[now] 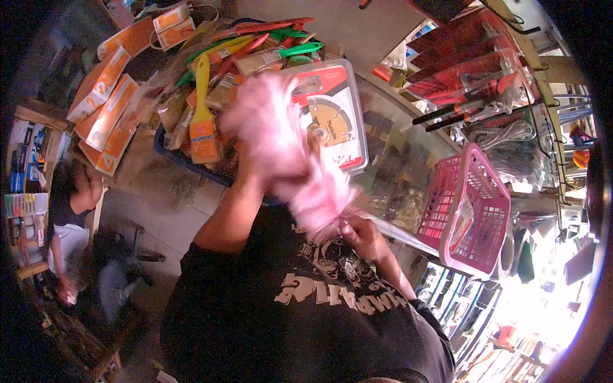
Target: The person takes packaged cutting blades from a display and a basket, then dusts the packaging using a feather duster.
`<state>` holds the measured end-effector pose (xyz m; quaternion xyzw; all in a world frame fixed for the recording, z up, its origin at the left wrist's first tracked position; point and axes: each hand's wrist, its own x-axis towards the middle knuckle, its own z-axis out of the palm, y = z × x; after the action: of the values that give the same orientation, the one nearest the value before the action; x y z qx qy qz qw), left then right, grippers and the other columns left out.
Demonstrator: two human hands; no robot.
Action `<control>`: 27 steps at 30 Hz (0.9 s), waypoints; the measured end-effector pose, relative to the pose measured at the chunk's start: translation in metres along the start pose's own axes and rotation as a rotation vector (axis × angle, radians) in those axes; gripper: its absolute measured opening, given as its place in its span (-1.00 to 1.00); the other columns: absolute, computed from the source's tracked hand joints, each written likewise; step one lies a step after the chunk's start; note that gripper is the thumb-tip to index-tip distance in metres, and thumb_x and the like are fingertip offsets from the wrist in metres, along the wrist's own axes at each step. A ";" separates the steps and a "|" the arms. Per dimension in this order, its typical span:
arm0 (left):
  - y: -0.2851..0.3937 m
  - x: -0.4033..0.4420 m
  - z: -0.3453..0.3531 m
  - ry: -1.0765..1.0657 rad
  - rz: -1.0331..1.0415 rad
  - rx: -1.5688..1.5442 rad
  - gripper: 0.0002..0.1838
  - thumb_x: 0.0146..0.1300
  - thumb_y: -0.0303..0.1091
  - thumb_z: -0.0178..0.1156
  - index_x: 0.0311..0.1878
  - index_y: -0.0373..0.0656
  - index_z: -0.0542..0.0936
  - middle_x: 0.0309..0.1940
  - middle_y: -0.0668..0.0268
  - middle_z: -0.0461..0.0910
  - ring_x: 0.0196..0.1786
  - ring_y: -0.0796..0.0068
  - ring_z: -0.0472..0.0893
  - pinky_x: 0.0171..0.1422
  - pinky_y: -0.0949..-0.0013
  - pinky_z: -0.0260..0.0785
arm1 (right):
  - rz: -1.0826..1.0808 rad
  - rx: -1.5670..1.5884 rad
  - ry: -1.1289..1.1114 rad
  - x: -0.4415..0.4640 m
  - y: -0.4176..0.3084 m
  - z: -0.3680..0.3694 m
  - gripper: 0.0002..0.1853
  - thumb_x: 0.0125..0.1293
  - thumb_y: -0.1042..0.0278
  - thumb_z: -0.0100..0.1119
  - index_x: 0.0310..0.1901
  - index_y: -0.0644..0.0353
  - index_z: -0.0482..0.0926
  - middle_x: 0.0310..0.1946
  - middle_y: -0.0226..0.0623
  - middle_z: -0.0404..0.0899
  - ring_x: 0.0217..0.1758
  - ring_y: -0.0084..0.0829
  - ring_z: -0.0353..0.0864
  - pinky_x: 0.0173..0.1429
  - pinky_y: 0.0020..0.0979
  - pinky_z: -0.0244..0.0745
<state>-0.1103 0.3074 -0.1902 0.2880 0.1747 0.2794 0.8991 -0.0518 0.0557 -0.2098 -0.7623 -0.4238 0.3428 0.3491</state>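
The pink cloth [274, 127] is in front of the person's chest, its upper part overlapping the left side of the clear-cased cutting disc [331, 124] from this view and its lower end trailing down to the right hand [361, 233]. The fingers of the right hand are curled closed on that lower end, thumb side up. The left hand [255, 167] is at the upper bunch, largely covered by fabric and motion blur; how far its fingers are open cannot be told. The cloth looks soft, crumpled and pale pink with whitish patches, its edges smeared by movement. The disc's case is flat, rounded at the corners and glossy, with a red, white and dark card behind a tan disc lettered "makita". Left of it, plastic-wrapped paintbrushes [255, 54] with yellow, green and red handles are heaped in a dark blue basket [182, 156]; one yellow-handled brush [203, 121] lies on top with an orange label. Farther left are shiny orange boxes [105, 137]. To the right, a glass-topped counter [399, 153] stands near a pink lattice-walled plastic basket [469, 223], below red packets [466, 57] and a coil of pale rope [511, 134]. The black shirt [300, 319] carries pale lettering. Another person [70, 236] is at the far left.
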 end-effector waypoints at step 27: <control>0.001 0.007 -0.010 -0.213 0.006 0.475 -0.44 0.25 0.04 -0.16 0.14 -0.21 0.25 0.00 0.23 0.38 0.00 0.36 0.42 0.11 0.27 0.26 | 0.287 0.371 0.203 -0.003 0.000 -0.017 -0.64 0.30 0.06 -0.14 -0.39 0.23 0.39 -0.62 -0.51 0.27 -0.53 -0.60 0.21 -0.44 -0.48 0.17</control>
<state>-0.1106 0.3167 -0.1984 0.5195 0.1389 0.2011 0.8188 -0.0390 0.0494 -0.2005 -0.7681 -0.2038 0.3824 0.4715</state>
